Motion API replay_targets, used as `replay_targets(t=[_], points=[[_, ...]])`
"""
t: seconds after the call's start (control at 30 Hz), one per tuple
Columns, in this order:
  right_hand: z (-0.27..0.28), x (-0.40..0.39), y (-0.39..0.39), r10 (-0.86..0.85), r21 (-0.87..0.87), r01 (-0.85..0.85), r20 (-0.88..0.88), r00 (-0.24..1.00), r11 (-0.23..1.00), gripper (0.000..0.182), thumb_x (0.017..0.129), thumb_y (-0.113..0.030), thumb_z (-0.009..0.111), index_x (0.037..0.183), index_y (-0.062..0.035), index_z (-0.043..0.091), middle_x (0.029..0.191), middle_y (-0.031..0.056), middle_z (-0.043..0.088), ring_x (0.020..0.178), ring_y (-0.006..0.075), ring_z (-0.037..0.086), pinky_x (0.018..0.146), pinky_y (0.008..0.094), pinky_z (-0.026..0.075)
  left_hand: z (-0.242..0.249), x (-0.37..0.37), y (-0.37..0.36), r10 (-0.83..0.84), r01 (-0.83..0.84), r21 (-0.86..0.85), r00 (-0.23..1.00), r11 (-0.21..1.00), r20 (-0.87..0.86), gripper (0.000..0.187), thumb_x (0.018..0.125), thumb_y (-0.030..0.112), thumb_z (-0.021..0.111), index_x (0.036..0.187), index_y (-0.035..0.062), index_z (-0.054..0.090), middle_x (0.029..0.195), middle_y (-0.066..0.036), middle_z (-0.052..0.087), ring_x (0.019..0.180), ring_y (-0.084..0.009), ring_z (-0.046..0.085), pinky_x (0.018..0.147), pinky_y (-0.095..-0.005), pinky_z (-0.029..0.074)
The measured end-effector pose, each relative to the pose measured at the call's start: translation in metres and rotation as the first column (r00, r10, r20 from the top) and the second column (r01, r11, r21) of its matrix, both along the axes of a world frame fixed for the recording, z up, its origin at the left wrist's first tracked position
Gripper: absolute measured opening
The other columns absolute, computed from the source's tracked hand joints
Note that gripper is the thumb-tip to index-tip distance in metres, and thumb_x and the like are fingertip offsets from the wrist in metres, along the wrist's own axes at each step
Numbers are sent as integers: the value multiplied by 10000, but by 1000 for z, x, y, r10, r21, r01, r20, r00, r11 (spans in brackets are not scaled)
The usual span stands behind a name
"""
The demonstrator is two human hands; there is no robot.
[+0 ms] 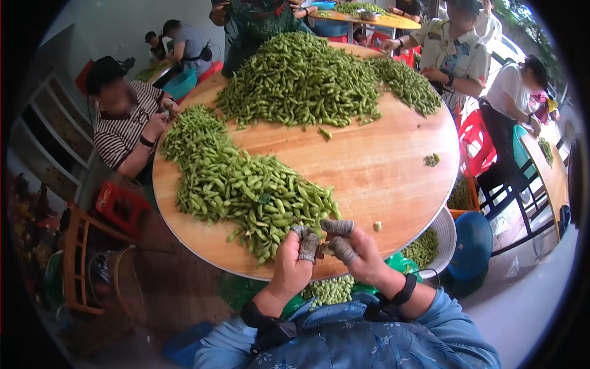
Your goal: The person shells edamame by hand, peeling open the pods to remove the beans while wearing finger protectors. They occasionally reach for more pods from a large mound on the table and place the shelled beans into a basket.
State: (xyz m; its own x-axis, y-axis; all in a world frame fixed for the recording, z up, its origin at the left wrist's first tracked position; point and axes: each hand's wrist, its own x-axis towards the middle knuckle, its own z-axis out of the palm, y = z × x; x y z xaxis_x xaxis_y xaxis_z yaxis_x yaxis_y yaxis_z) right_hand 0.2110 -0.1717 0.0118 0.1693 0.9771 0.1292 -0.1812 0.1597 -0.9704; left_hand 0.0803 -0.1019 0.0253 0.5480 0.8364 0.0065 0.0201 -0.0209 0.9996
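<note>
Both my hands meet over the near edge of the round wooden table (393,166), with grey wrapping on several fingertips. My left hand (295,258) has its fingers pressed together, and my right hand (359,252) is closed close beside it. Something small and pale shows between the fingertips, too hidden to name. Just beyond my left hand lies a long heap of green pods (246,190). A larger pod pile (301,80) stands at the far side. Below my hands, pale green beans (332,290) lie under the table edge.
A person in a striped shirt (132,111) sits at the left; others stand at the far side and right. A white basket (447,237) of pods and a blue basin (472,246) are at the right. A wooden chair (77,258) stands at the left.
</note>
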Motion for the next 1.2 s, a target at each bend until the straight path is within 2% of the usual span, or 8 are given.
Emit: replay_targets(t=[0.1, 0.17, 0.3, 0.4, 0.43, 0.57, 0.77, 1.2], points=[[4, -8, 1, -31, 51, 24, 151, 988, 998, 310, 842, -87, 529, 1118, 27, 445, 917, 85, 576, 872, 131, 555, 747, 260, 452, -12, -2, 3, 33, -40, 237, 999, 971, 35, 109, 867, 74, 461, 950, 12, 495, 740, -4, 539, 595, -44, 474, 515, -186, 396], [9, -7, 0, -32, 16, 29, 341, 940, 999, 259, 846, -71, 519, 1083, 25, 477, 948, 64, 567, 844, 109, 548, 742, 246, 448, -15, -4, 2, 44, -46, 261, 999, 964, 11, 105, 851, 52, 474, 939, -1, 497, 740, 1, 522, 609, -43, 465, 521, -191, 390], [3, 1, -3, 124, -217, -63, 279, 952, 974, 217, 849, -82, 524, 1043, 16, 511, 910, 38, 577, 846, 82, 523, 721, 232, 438, -13, -3, 3, 18, -9, 337, 1000, 942, -23, 62, 851, 47, 464, 885, 4, 495, 692, 16, 489, 583, -48, 430, 530, -191, 380], [-8, 7, -7, 81, -136, -79, 9, 997, 988, 219, 849, -124, 538, 1022, 9, 544, 882, 4, 572, 814, 62, 497, 734, 218, 425, -14, -7, 3, -61, 58, 191, 998, 980, 13, 58, 864, 51, 454, 827, 29, 494, 637, 31, 453, 559, -42, 398, 506, -184, 340], [-7, 10, -10, 80, -151, -85, -41, 996, 985, 225, 852, -125, 533, 1037, 3, 547, 912, 12, 582, 839, 64, 507, 751, 211, 421, -5, -8, 2, -82, 83, -9, 995, 997, 49, 55, 859, 33, 455, 828, 36, 501, 621, 32, 433, 545, -48, 383, 493, -184, 324], [3, 16, -19, 123, -110, -145, -186, 975, 983, 265, 837, -122, 559, 1070, 2, 537, 1004, 20, 576, 879, 72, 512, 791, 221, 415, 3, -17, -1, -140, 186, -292, 975, 938, 170, 49, 844, 38, 473, 815, 42, 512, 623, 33, 430, 513, -60, 383, 471, -191, 310], [6, 17, -22, 215, -133, -241, -181, 960, 961, 343, 873, -193, 508, 1157, -7, 466, 1003, -15, 531, 886, 60, 475, 753, 221, 403, -1, -18, -5, -193, 234, -253, 965, 939, 177, 61, 849, 49, 479, 806, 29, 519, 641, 18, 476, 510, -62, 406, 457, -193, 313], [6, 16, -23, 241, -110, -268, -206, 948, 957, 281, 877, -219, 499, 1069, -15, 475, 925, -24, 501, 831, 57, 457, 733, 226, 401, 4, -15, -8, -193, 201, -152, 979, 968, 63, 20, 812, -12, 515, 808, 6, 518, 632, 14, 499, 503, -42, 425, 450, -183, 321]])
